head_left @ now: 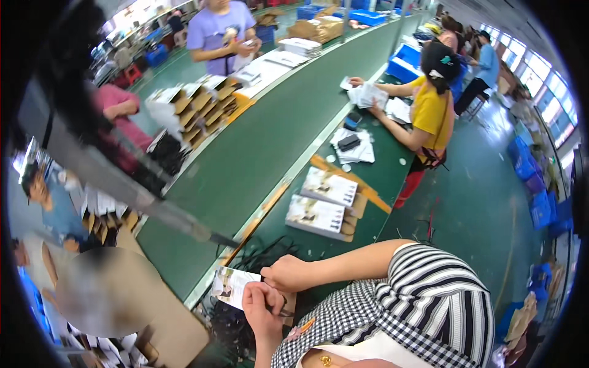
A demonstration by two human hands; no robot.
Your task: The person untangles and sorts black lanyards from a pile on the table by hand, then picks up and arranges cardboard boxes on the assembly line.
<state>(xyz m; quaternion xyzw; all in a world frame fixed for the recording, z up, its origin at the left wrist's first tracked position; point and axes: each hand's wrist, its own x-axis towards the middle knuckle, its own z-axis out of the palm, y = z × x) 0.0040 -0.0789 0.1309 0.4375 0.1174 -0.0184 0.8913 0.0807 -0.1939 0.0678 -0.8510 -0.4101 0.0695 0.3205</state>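
Observation:
A small white printed cardboard box [232,287] lies in front of me, its brown open end partly hidden by my hands. My left hand [264,300] is closed with curled fingers at the box's open end and seems to grip it. Right beside it, my right hand [288,273] is closed in a pinch against the box's far side; what its fingers hold, if anything, is hidden. A tangle of black cables [270,250] lies just beyond my hands, with more dark cables below the box.
Two white printed boxes [315,214] with open brown flaps stand on the green bench. A wooden strip [362,190] lies beyond them. A co-worker in yellow [429,113] handles white papers farther along. A grey metal post [141,165] crosses on the left. Blue crates [543,208] stand right.

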